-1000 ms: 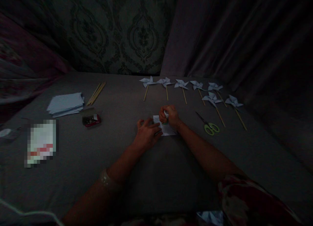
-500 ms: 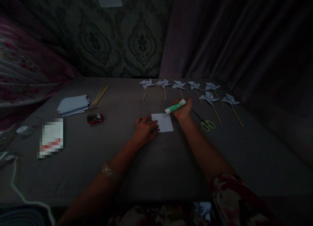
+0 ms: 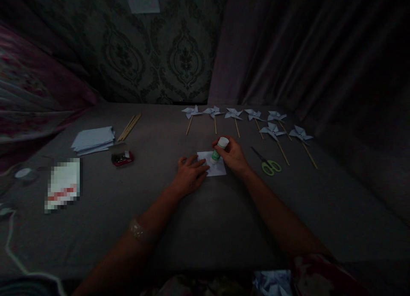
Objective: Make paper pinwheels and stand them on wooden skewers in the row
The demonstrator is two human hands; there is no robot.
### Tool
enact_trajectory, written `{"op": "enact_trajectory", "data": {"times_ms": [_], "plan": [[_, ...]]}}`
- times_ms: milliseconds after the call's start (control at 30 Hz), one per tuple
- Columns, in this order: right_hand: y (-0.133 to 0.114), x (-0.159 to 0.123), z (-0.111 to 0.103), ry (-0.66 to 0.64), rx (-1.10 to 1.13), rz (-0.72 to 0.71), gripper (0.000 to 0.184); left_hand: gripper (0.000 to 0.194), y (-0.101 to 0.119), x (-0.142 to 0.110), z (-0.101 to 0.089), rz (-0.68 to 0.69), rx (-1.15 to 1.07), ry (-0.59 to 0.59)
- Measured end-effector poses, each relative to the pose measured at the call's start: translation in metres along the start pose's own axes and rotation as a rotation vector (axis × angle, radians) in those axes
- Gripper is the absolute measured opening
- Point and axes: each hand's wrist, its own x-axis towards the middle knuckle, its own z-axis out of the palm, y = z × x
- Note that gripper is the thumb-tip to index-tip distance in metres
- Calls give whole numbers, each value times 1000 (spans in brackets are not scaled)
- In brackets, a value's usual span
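Note:
A small white paper square (image 3: pixel 218 169) lies on the grey cloth-covered surface (image 3: pixel 205 219) in dim light. My left hand (image 3: pixel 190 174) rests flat on the paper's left edge, pinning it down. My right hand (image 3: pixel 233 156) grips a green and white glue stick (image 3: pixel 219 149), held upright with its lower tip on the paper. The paper's middle is partly hidden by both hands.
Several white paper pinwheels on sticks (image 3: pixel 235 114) lie in a row at the back right. Green-handled scissors (image 3: pixel 268 164) lie right of my hand. A stack of paper (image 3: pixel 92 139), wooden sticks (image 3: pixel 129 126) and a small red box (image 3: pixel 122 158) sit at the left.
My right hand, which had lifted the glue stick away to the right and sideways, has come back and set it upright on the paper. My left hand stayed on the paper.

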Motion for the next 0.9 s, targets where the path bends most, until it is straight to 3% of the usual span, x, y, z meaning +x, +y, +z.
{"op": "enact_trajectory", "data": {"times_ms": [233,500,767,833,900], "plan": [[4,-4,13,-107,-142,-30,29,28,-2,-1,5,3,-7,18],[-16,-1,-6,-402,-439,-59,18,27,-1,0,1,-43,-27,-17],[-34,32,-24,-786,-253,68,18,28,1,1,-4,-65,-53,-46],[-34,32,-24,-792,-245,85,17,28,1,1,-4,-63,-58,-45],[-33,24,-22,-689,-279,68,17,28,1,1,-3,-61,-52,-44]]}}
